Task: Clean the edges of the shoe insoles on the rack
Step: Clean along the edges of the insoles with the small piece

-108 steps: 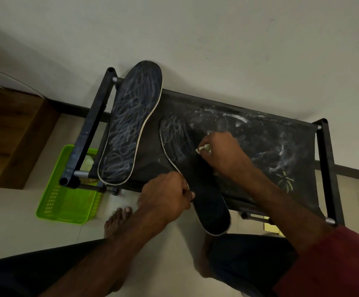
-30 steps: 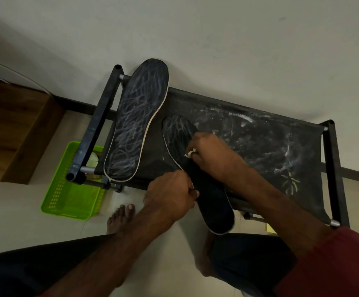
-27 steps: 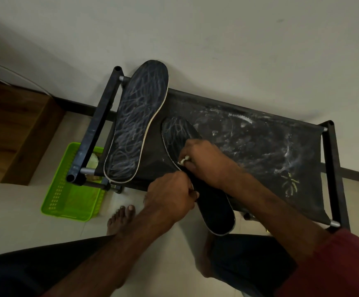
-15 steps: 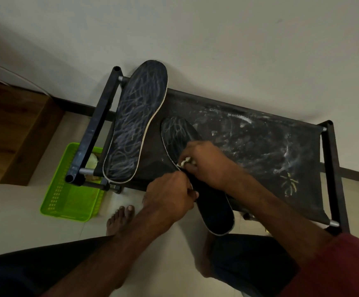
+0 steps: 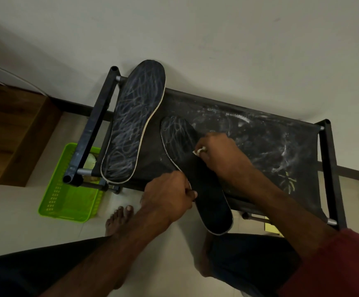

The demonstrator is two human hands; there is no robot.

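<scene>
Two black insoles with pale rims lie on the black fabric shoe rack (image 5: 260, 146). The left insole (image 5: 133, 125) is covered in chalky scribbles and leans past the rack's back bar. The right insole (image 5: 208, 189) hangs over the front edge, scribbled only at its far end. My left hand (image 5: 168, 198) grips its left edge near the middle. My right hand (image 5: 219, 153) pinches a small pale wad (image 5: 200, 150) and presses it on the insole's upper surface.
A lime green plastic basket (image 5: 67, 202) sits on the floor under the rack's left end. A wooden cabinet (image 5: 13, 133) stands at the left. My bare feet (image 5: 120, 219) are on the tiled floor in front. White dust smears the rack's fabric on the right.
My right hand with the wad has slid from the insole's left edge, close to my left hand, back up and to the right. My left hand keeps its grip.
</scene>
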